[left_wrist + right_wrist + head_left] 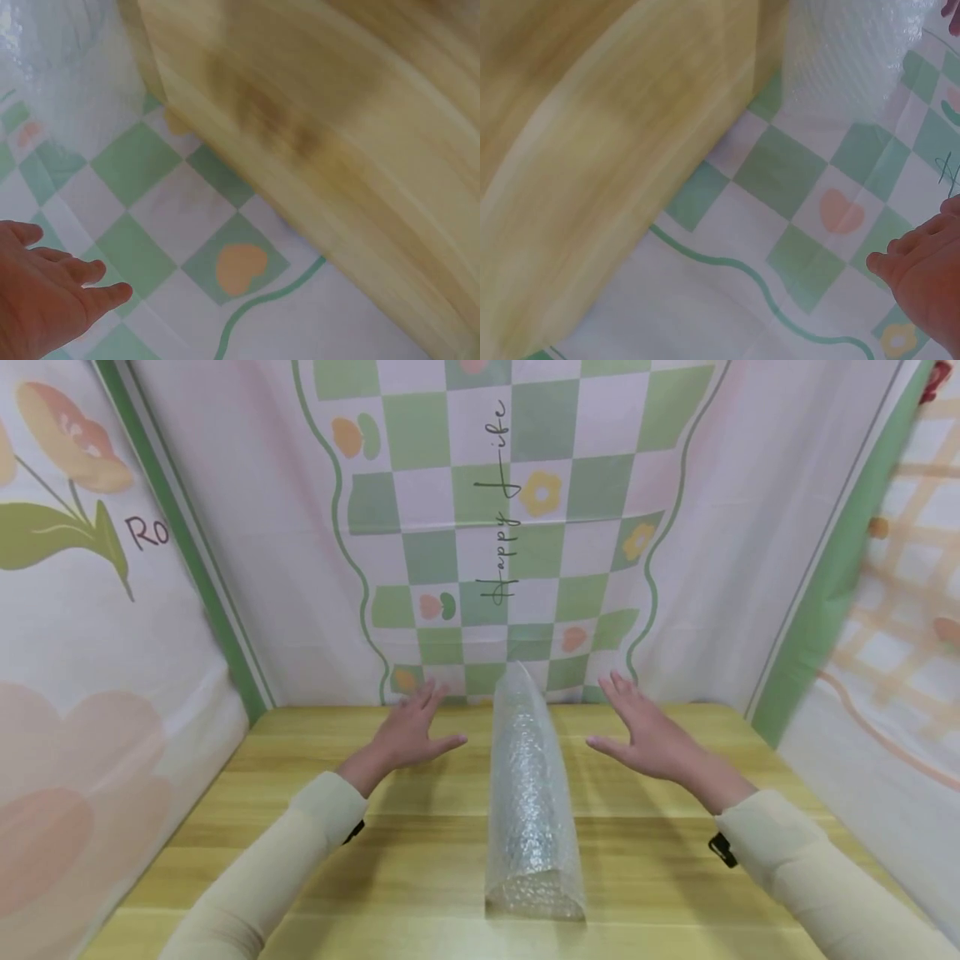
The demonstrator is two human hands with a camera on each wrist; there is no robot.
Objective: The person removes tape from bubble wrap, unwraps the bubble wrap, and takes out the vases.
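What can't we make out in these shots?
Whether the bubble wrap holds anything: head view, hidden by its cloudy layers.
Rest of the left hand: left wrist view, cut off by the left edge.
Rest of the right hand: right wrist view, cut off by the right edge.
What the black piece is: head view, too small.

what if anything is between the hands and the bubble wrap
Nothing visible. In the head view, the left hand and right hand are on either side of the bubble wrap, both apart from it, with only open space above the wood-grain table between.
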